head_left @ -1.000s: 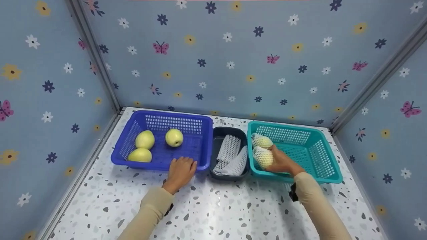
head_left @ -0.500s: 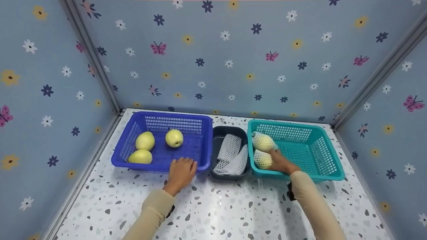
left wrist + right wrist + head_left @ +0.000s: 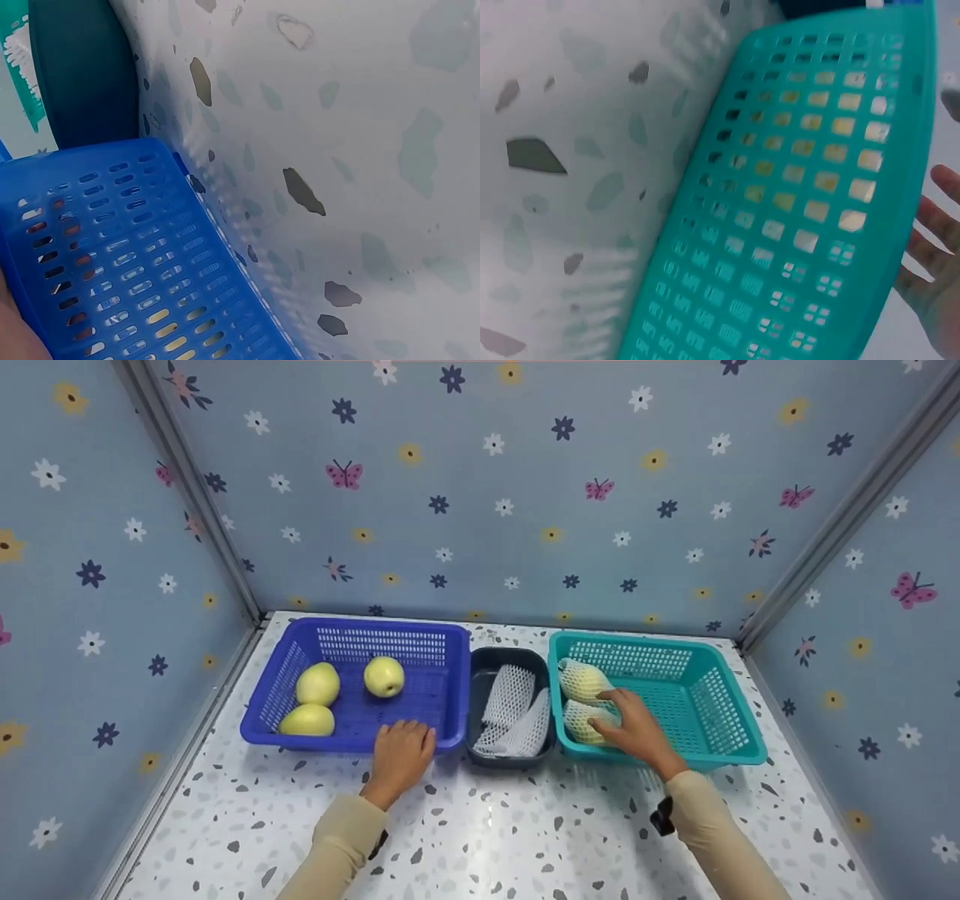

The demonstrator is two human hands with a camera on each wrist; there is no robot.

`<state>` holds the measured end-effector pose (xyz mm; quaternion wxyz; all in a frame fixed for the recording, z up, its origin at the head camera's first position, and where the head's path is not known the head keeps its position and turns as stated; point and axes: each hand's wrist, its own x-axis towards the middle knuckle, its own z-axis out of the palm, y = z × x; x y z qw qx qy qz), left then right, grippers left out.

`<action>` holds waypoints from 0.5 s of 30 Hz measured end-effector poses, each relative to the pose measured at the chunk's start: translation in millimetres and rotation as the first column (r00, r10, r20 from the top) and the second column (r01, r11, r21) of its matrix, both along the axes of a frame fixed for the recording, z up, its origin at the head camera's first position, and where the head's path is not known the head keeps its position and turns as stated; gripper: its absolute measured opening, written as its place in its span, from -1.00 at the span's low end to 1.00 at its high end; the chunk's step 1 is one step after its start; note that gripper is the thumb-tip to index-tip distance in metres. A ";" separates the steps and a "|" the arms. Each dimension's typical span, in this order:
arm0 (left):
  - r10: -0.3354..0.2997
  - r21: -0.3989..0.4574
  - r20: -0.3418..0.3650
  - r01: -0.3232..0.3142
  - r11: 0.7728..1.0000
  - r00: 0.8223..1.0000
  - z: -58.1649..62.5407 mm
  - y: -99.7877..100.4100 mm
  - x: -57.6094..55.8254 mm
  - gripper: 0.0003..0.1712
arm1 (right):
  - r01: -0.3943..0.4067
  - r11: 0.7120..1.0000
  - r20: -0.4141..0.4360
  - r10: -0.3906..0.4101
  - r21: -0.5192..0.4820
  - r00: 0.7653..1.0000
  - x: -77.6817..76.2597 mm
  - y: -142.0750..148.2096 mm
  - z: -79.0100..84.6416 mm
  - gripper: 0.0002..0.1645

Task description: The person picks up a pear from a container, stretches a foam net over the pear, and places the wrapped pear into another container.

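Observation:
My left hand (image 3: pixel 401 757) holds the front rim of the blue basket (image 3: pixel 352 742), its fingers bent over the rim; in the left wrist view skin shows through the slots. Inside lie three yellow-green apples, one alone (image 3: pixel 384 676) and two (image 3: pixel 317 684) together at the left. My right hand (image 3: pixel 637 731) is over the teal basket (image 3: pixel 716 757), fingers and thumb spread apart. Next to its fingertips are two apples in white foam nets, a rear one (image 3: pixel 583 679) and a front one (image 3: pixel 581 720). In the right wrist view, spread fingers (image 3: pixel 934 214) show beyond the basket wall.
Between the baskets stands a dark grey tub (image 3: pixel 476 754) with white foam nets (image 3: pixel 511 695) in it. All three containers sit on a speckled white table (image 3: pixel 487 832). Flower-patterned panels (image 3: pixel 480 495) enclose the back and both sides.
My right hand has let go of the netted apple at the front and spread its fingers. Both netted apples now lie along the teal basket's left side. My left hand has stayed on the rim.

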<state>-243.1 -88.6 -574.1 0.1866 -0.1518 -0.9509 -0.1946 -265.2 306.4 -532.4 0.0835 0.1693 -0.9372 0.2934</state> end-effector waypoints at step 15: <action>0.012 -0.001 -0.026 -0.012 1.000 1.000 -1.4 0.5 1.5 -0.63 | 0.104 0.978 -0.355 -0.033 0.181 0.934 29.5 -33.0 -44.1 -0.78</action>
